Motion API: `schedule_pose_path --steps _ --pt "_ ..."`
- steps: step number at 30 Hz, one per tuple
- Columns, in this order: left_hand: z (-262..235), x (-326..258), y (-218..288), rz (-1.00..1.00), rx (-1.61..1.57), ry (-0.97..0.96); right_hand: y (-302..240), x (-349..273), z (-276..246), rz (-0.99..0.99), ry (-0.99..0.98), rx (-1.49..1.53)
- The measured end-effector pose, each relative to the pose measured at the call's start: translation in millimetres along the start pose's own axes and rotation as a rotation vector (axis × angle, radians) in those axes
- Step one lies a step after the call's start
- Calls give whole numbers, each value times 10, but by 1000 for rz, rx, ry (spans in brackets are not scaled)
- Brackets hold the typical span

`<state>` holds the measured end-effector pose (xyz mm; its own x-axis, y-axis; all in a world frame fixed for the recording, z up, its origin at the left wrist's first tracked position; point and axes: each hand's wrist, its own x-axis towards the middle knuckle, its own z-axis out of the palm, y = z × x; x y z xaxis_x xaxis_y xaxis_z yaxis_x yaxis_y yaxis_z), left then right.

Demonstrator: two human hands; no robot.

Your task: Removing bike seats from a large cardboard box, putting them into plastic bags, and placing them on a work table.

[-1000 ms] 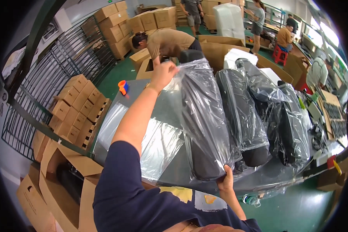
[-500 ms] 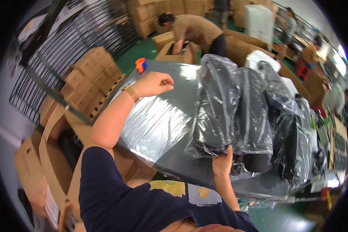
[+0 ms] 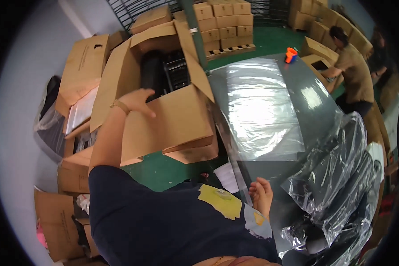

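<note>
My left hand (image 3: 139, 102) is at the near flap of a large open cardboard box (image 3: 175, 119), its fingers apart and holding nothing. Inside the box lie a rounded black piece (image 3: 151, 73) and black parts with ribs (image 3: 176, 71); their exact kind does not show. By the near edge of the grey-topped table (image 3: 275, 177), my right hand (image 3: 262, 195) hangs with loosely bent fingers and nothing in them. To its right, long dark padded pieces in clear plastic bags (image 3: 332, 168) lie side by side. A flat clear plastic sheet or bag (image 3: 264, 111) covers part of the tabletop.
An orange and blue cup-like object (image 3: 291, 55) stands at the table's far edge. Beyond it a person in a brown shirt (image 3: 357, 73) bends over another carton. Cartons stacked on a pallet (image 3: 228, 26) stand behind, and more open boxes (image 3: 82, 66) stand at the left.
My view has swung left toward the open box. My left hand has moved from above the table to the box's flap. My right hand has left the bagged pieces.
</note>
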<state>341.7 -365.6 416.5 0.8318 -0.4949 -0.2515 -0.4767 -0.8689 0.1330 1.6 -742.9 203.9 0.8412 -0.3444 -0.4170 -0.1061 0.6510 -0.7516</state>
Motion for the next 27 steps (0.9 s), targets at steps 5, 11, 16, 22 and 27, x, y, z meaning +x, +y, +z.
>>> schedule_pose_path --steps 5,11,16,22,27 --pt "555 60 11 -91 214 106 -271 677 1035 -498 -195 -543" --pt "288 344 -301 330 38 -313 -195 1292 3184 -1368 -693 -1398" --pt "348 1198 -1094 -200 -868 -713 209 1617 3681 -1310 -790 -1471" --pt "1216 1989 -1591 -631 180 -264 229 1531 3572 -1374 -622 -1428" --pt "1246 2212 -1537 -710 217 -269 194 1552 3569 -1372 -600 -1408"
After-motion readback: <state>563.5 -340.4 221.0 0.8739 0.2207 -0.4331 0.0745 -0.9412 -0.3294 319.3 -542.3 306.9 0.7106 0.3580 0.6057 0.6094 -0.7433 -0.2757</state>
